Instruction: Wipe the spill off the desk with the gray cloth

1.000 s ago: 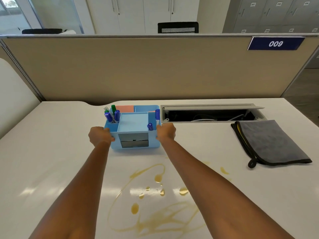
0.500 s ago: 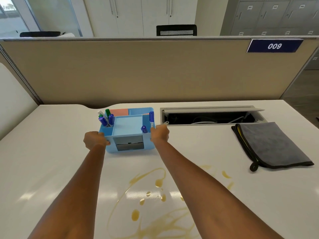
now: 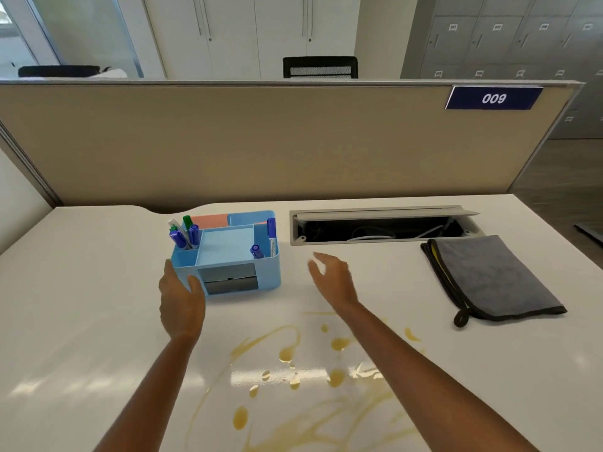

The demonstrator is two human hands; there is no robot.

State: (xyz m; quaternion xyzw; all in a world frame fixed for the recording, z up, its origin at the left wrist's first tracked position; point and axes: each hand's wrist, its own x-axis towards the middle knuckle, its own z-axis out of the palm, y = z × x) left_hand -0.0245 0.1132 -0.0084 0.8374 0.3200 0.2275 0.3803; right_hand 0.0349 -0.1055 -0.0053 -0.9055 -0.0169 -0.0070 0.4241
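Observation:
A yellow-brown spill (image 3: pixel 293 370) of streaks and drops spreads over the near middle of the white desk (image 3: pixel 81 305). The folded gray cloth (image 3: pixel 489 275), edged in black with a small loop, lies flat at the right, untouched. A light blue desk organizer (image 3: pixel 235 252) with markers stands behind the spill. My left hand (image 3: pixel 181 298) is open at the organizer's front left corner, thumb close to its front wall. My right hand (image 3: pixel 332 278) hovers open to the right of the organizer, apart from it, fingers spread.
An open cable tray (image 3: pixel 378 228) with wires is sunk into the desk behind the cloth. A beige partition (image 3: pixel 293 141) with a blue "009" plate closes off the back. The desk's right edge drops to the floor.
Both hands have let go of the organizer, which now rests further back and left of where it was. My right hand has pulled away to the right; the left has opened beside it.

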